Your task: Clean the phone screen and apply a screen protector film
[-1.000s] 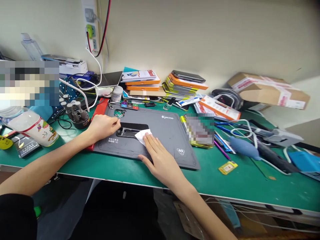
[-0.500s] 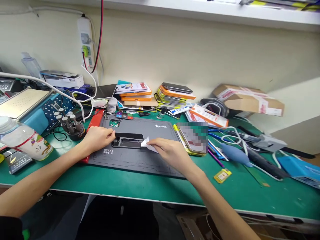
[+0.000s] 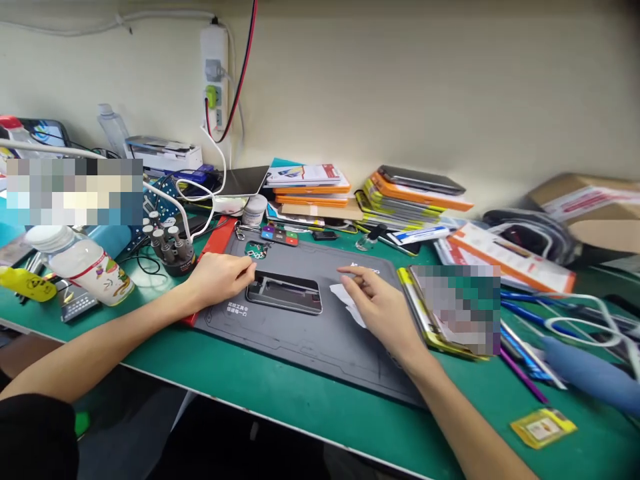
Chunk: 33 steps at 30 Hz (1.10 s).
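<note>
A dark smartphone (image 3: 285,293) with a glossy, reflective screen lies flat on the grey work mat (image 3: 300,347). At its left end is my left hand (image 3: 223,280), fingers curled and closed on the phone's edge. My right hand (image 3: 383,307) hovers over the mat to the right of the phone, fingers apart. Beneath its fingers rests a crumpled white tissue (image 3: 345,297), partly hidden by the hand.
Stacked boxes (image 3: 313,183) and cases line the wall. Left stand a screwdriver holder (image 3: 173,250) and a jar (image 3: 83,263). Phone parts in a yellow-edged case (image 3: 417,307) lie right of the mat, near a blue air blower (image 3: 585,363) and a yellow packet (image 3: 543,427).
My right hand has moved right, off the phone, and let go of the tissue onto the mat. My left hand stays at the phone's left end. The view has turned left.
</note>
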Motion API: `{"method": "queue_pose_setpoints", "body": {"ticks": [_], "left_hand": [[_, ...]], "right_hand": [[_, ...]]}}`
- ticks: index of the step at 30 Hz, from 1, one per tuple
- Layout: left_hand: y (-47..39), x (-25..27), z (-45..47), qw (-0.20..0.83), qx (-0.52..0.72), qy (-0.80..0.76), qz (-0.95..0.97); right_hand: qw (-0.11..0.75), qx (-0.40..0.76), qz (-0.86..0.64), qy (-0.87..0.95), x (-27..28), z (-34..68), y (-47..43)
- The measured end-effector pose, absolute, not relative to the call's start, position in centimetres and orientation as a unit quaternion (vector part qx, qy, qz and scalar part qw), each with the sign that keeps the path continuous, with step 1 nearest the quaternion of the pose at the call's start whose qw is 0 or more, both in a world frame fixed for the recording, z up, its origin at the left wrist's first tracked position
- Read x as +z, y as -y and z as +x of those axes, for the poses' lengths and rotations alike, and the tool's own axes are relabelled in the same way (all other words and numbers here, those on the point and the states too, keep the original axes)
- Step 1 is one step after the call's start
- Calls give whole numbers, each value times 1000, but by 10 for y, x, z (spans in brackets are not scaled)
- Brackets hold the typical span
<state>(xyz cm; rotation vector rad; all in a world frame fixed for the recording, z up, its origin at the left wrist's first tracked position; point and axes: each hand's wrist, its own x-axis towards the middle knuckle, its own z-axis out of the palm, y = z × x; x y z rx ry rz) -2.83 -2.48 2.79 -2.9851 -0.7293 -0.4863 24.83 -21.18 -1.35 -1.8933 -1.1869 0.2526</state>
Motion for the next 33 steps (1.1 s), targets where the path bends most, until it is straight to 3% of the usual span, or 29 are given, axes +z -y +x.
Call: {"method": "queue_pose_setpoints", "body": {"ticks": [5,9,14,18,28,30,33], "left_hand": [[26,27,-27,8,-170,240,-956],[29,26,-25,-8,-153,248,-956],[33,24,-27,-19,-137,249,-959],[33,23,-30,-25,-145,226,-963],[32,22,-28,-46,-141,221,-964],[32,22,-28,-43,-139,222,-964],[32,22,-27,-43,-152,224,-962]], "right_hand": [[408,106,-784,455,-4,247,220],[448,134,-779,417,-5,247,222],[554,316,-710,300,1,254,216],[564,401,-677,250,14,256,200],[654,296,-659,223,-7,246,200],[632,264,-672,281,-6,240,204],[521,269,-705,398,2,227,211]]}}
